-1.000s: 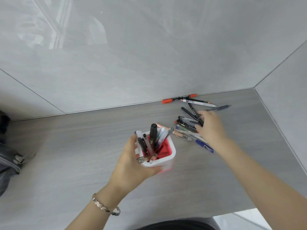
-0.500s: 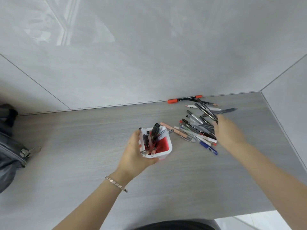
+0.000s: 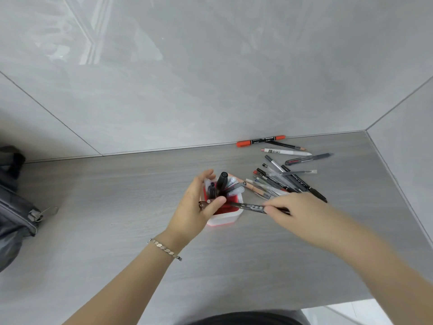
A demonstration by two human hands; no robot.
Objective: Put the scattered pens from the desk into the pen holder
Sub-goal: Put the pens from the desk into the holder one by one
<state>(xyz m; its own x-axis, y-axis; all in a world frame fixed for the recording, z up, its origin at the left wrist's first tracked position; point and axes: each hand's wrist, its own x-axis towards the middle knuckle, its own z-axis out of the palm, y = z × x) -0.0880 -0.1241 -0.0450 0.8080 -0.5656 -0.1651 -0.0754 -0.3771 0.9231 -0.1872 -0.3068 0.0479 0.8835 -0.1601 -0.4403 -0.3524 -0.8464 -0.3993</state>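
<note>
Left hand (image 3: 195, 207): wrapped around the pen holder (image 3: 223, 215) from its 9 o'clock side, thumb over the rim, fingers closed on the holder to steady it.
Right hand (image 3: 296, 211): fingers pinched on a dark pen (image 3: 248, 206), held nearly level with its far end over the holder's mouth.
Pen holder: white outside, red inside, standing on the table (image 3: 105, 207) near the middle; already carries several pens and markers, upright or leaning.
Loose pens (image 3: 281, 179): a crossed heap at 2 o'clock from the holder, just beside it.
Orange marker (image 3: 260, 141): against the wall at 1 o'clock, apart from the heap.
Bag (image 3: 16, 207): grey, at the 9 o'clock edge.
Progress: by my count less than half done; the held pen is not yet in, and the heap plus the marker are left.
</note>
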